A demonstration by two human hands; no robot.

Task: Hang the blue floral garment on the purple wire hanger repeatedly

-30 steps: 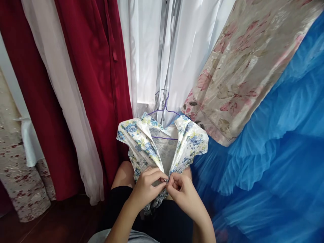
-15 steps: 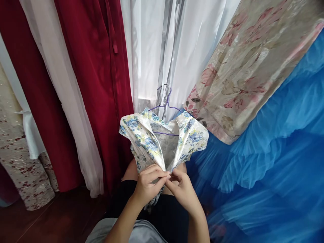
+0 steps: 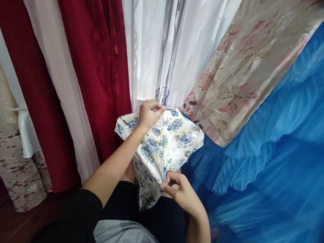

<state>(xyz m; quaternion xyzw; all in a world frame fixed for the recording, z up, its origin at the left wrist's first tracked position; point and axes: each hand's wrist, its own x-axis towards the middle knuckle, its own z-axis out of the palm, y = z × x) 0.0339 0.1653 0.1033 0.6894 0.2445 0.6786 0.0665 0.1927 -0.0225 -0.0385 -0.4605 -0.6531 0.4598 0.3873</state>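
A white dress [image 3: 177,145] with blue flowers hangs on a purple wire hanger [image 3: 166,98] over my lap. Its middle opening is closed along a straight zipper seam [image 3: 162,145]. At the top of that seam, by the neckline, my left hand [image 3: 151,113] pinches the zipper; the small pull itself is hidden by the fingers. Lower down, thumb and finger of my right hand [image 3: 177,187] grip the fabric at the seam's bottom end. Between the two hands the seam is stretched taut. The lower part of the dress bunches against my legs.
Dark red cloth [image 3: 93,67] and a pale sheer panel [image 3: 63,81] hang on the left. Behind the hanger are white drapes [image 3: 146,50] with grey ribbons. A beige floral garment [image 3: 233,77] and blue ruffled tulle [image 3: 265,175] fill the right side.
My left hand has slid up from the bottom of the opening to the neckline, and the V-shaped gap has closed. The right hand stays low, slightly further down.
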